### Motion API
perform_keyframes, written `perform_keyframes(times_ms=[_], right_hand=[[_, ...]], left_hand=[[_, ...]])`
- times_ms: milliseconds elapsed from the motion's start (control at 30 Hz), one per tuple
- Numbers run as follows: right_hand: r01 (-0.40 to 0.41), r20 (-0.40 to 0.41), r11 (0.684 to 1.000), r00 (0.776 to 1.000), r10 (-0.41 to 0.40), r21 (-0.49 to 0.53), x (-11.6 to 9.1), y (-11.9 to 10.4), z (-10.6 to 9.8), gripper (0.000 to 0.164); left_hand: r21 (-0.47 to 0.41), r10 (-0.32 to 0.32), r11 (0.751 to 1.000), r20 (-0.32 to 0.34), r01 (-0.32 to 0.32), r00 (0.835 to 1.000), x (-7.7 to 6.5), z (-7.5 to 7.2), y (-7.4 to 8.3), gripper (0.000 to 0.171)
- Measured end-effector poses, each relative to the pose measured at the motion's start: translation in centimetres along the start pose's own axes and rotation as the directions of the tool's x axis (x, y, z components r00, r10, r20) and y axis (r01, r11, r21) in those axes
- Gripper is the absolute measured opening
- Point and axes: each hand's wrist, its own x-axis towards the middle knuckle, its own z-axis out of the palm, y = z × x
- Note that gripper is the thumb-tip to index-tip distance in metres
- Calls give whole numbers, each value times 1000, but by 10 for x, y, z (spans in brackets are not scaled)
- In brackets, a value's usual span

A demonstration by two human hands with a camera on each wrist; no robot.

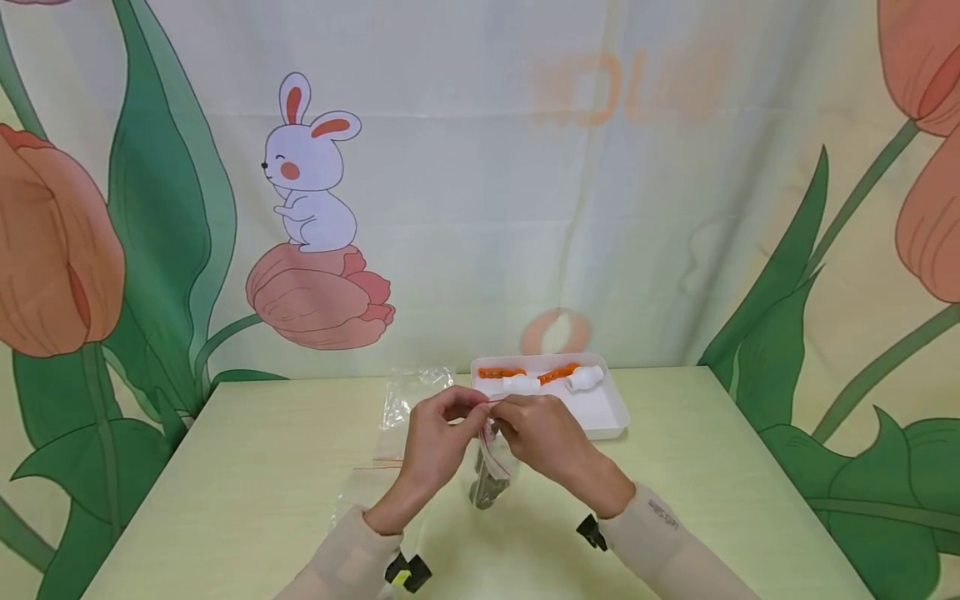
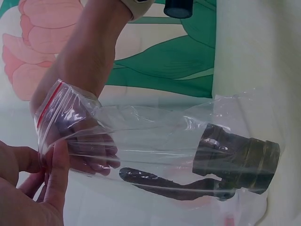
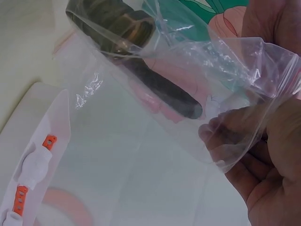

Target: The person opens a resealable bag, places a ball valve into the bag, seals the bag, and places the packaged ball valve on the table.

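A clear zip bag (image 2: 155, 117) with a red strip hangs in the air above the table between my two hands. Inside it lies a dark, ribbed, pipe-like fitting (image 2: 237, 157) with a long lever handle. My left hand (image 1: 437, 437) pinches the bag's top edge between thumb and fingers. At the other side of the bag's mouth, my right hand (image 1: 546, 437) grips the edge with curled fingers. The right wrist view shows the fitting (image 3: 113, 23) through the plastic; the zip is only partly visible there, so whether it is sealed I cannot tell.
Behind the hands stands a white tray (image 1: 618, 417) holding orange strips (image 1: 558, 372) and white rounded parts (image 1: 585, 379). More clear plastic bags (image 1: 408, 408) with red strips lie flat on the table (image 1: 247, 483) at left. A printed curtain (image 1: 465, 208) closes off the back.
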Motion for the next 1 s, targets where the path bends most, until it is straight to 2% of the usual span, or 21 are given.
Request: perform_keyframes(times_ms=[167,333,533,633,800,1000], right_hand=[[9,-10,999,1000,-9,32,0,1,-7,12],[9,-48,999,999,-8,32,1,0,-17,15],[-7,-137,999,991,11,34,-1,-1,-25,12],[-24,-182,999,983,32,46,-3,1,-27,16],[-68,-221,993,971,88,93,-6,3,-30,36],[-130,-198,982,968,155,136,-9,4,-32,58]], left_hand=[[-40,-20,999,-6,20,1000,1,-1,0,6],[-92,-8,996,-14,7,1000,1,-3,0,6],[-174,-24,985,-4,23,1000,1,-5,1,7],[-183,-40,982,-12,37,999,2,-5,1,9],[-183,-62,982,-27,56,998,3,-5,0,11],[-205,-73,977,-25,66,997,3,-7,1,12]])
